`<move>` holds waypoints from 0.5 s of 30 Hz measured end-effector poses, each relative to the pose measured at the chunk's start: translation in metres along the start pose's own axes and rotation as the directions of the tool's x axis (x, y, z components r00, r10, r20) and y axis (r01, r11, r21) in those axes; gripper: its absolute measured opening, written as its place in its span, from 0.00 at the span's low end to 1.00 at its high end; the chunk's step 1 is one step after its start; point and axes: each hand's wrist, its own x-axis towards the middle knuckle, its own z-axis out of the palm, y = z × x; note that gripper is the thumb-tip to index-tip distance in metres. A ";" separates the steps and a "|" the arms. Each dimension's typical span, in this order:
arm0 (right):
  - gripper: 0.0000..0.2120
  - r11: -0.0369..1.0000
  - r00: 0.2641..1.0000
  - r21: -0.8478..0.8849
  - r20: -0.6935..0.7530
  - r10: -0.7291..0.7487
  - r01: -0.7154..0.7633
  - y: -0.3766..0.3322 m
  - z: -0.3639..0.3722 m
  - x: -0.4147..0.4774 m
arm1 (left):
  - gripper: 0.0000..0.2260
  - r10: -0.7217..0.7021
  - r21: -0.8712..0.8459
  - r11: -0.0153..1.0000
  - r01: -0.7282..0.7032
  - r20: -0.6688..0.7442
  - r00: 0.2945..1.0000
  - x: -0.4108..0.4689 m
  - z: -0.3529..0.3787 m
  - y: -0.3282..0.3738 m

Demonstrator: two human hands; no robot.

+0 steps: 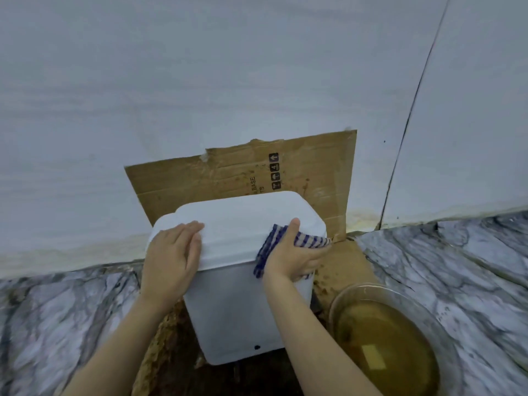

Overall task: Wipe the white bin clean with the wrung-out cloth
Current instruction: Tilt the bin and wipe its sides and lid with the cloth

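Braced bin (243,310) with flat left hand (171,252), fingers together | pressed cloth (268,244) on lid (243,215) corner under straight-fingered right hand (294,255) | judged best: firm overlapping strokes

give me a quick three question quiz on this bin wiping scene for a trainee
1. True or false: the left hand presses the striped cloth on the white bin.
2. What stands beside the bin, on the person's right? A a bowl of brownish water B a spray bottle C a broom
3. Fill in: behind the bin, a sheet of ____ stands against the wall.
Key: 1 false, the right hand presses the cloth, while the left lies flat on the lid. 2 A. 3 cardboard.
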 end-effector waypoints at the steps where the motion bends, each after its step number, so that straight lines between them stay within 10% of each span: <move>1: 0.44 1.000 1.000 -0.019 -0.004 -0.003 0.003 0.004 0.000 0.001 | 0.23 -0.008 0.049 0.999 0.009 -0.019 1.000 0.003 -0.005 0.004; 7: 0.44 0.999 0.999 -0.034 0.017 -0.032 0.033 0.020 0.001 0.011 | 0.22 -0.150 0.221 0.969 0.109 0.179 0.972 0.077 -0.009 0.007; 11: 0.43 0.993 0.992 0.011 0.049 -0.118 0.118 0.028 -0.006 0.010 | 0.51 -0.367 0.198 0.930 0.309 0.470 0.803 0.099 0.006 -0.021; 15: 0.47 0.985 0.986 0.073 0.050 -0.161 0.157 0.035 -0.004 -0.003 | 0.57 -0.399 0.147 0.901 0.408 0.649 0.648 0.106 0.011 -0.031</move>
